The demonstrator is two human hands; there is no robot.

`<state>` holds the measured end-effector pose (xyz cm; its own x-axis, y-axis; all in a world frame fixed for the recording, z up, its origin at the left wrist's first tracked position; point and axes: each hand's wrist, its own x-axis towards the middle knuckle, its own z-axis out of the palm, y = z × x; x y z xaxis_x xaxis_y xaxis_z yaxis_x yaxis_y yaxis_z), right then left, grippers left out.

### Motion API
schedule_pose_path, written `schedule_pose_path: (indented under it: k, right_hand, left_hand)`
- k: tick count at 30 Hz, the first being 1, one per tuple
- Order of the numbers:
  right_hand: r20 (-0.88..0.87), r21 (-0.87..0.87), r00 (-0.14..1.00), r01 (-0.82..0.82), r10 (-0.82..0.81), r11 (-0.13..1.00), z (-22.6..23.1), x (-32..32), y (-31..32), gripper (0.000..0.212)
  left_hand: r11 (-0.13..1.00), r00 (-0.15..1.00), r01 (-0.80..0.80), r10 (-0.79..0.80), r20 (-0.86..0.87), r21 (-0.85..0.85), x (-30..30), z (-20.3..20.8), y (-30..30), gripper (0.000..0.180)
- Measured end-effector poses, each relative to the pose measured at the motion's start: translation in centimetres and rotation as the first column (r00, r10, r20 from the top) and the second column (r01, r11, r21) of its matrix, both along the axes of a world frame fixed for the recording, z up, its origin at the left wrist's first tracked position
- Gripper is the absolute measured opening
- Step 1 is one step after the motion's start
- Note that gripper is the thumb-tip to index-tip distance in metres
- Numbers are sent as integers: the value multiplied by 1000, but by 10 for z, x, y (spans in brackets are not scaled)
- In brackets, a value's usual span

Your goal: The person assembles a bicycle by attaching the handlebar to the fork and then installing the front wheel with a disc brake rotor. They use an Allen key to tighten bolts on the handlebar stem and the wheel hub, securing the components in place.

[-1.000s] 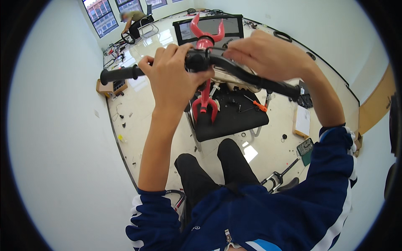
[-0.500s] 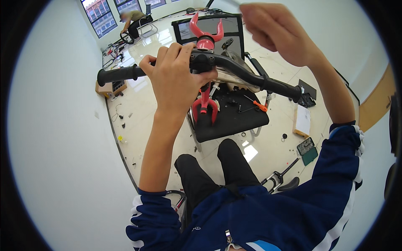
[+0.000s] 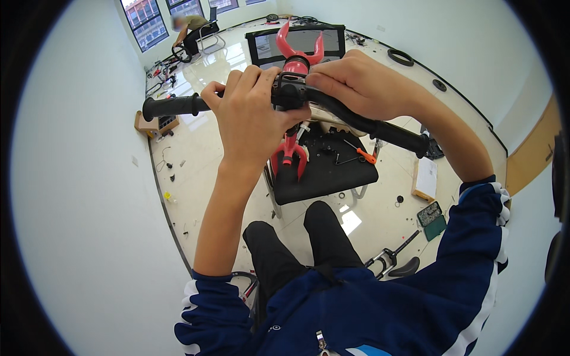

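Observation:
A black handlebar [image 3: 401, 135] with rubber grips stretches across in front of me, above an office chair. My left hand [image 3: 244, 121] is wrapped around its middle, thumb below, beside the black stem clamp [image 3: 289, 94]. My right hand [image 3: 371, 88] is closed in a pinch just right of the clamp, against the bar. A thin dark bent piece shows by its fingertips; what it holds is too hidden to name. A red fork [image 3: 297, 62] points away from me behind the clamp. Below, a second red forked part [image 3: 288, 159] rests over the chair seat [image 3: 332, 185].
An orange-handled screwdriver [image 3: 367, 155] and small black parts lie on the seat. On the floor right are a green case [image 3: 435, 228], a boxed white sheet [image 3: 425, 178], a suspension fork [image 3: 389, 258] and a saddle [image 3: 406, 267]. A person [image 3: 193, 32] sits far left.
My right hand has come down and left from its raised place to the stem clamp. My left hand keeps its hold on the handlebar, which sits slightly lower in view.

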<state>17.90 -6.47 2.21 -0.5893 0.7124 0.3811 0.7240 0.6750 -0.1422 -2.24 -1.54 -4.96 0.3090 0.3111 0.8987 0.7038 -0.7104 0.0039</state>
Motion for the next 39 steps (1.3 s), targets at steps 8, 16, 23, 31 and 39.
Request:
schedule_pose_path:
  k: [8,16,23,31,39]
  right_hand:
    - [-8,18,999,36,-36,999,-2,-5,6,32]
    - [-50,35,999,18,-16,999,-8,-1,8,32]
    - [4,98,1000,9,-10,995,-8,1,11,30]
    - [185,188,975,87,-123,978,2,-4,5,27]
    - [168,89,978,111,-124,990,3,-10,-11,28]
  left_hand:
    - [1000,1000,1,-1,0,-4,0,-1,2,67]
    - [994,999,-44,41,36,97,-5,-1,7,67]
    - [989,994,-105,104,10,106,-5,0,9,67]
    - [995,995,-99,99,-4,22,-4,-1,5,65]
    - [998,992,-63,61,-111,-10,-15,14,0,74]
